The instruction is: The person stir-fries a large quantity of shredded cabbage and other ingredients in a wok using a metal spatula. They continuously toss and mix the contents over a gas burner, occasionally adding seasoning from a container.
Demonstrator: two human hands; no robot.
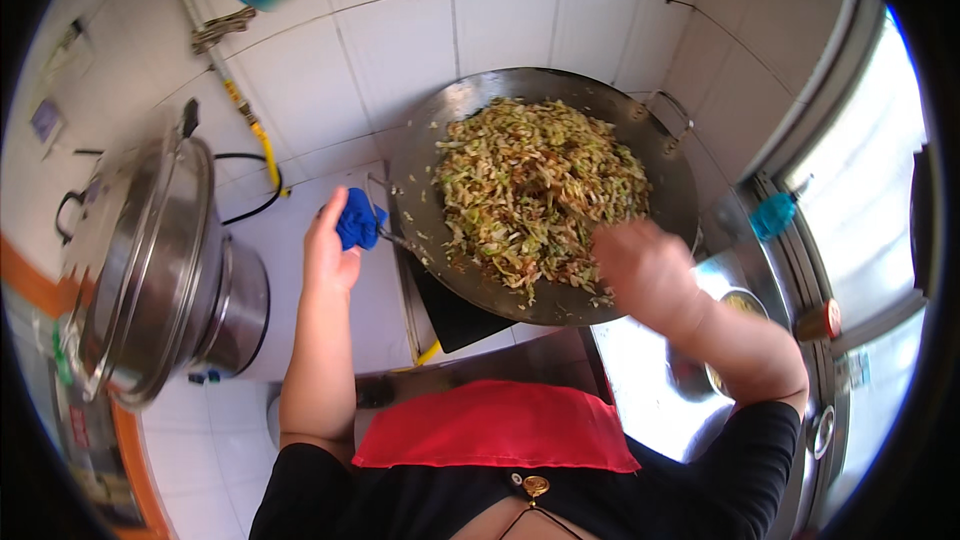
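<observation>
A large metal wok point(416, 165) sits over the stove, holding a big heap of chopped cabbage-like vegetables point(525, 180) with brown bits mixed in. At its left rim, my left hand point(330, 240) grips a bunched blue cloth point(360, 219) against the wire loop handle point(397, 240). My right hand point(645, 266) is over the near right side of the wok, fingers curled and blurred by motion. Whether a utensil is in that hand is hidden by the blur and the food. A second loop handle point(679, 120) stands out at the wok's far right.
To the left is a wide steel pot point(187, 240) on a steel base. A yellow gas hose point(262, 146) runs down the tiled wall. On the right, a steel counter point(637, 375) bears a bowl point(750, 300); a red-lidded jar point(821, 320) stands by the window.
</observation>
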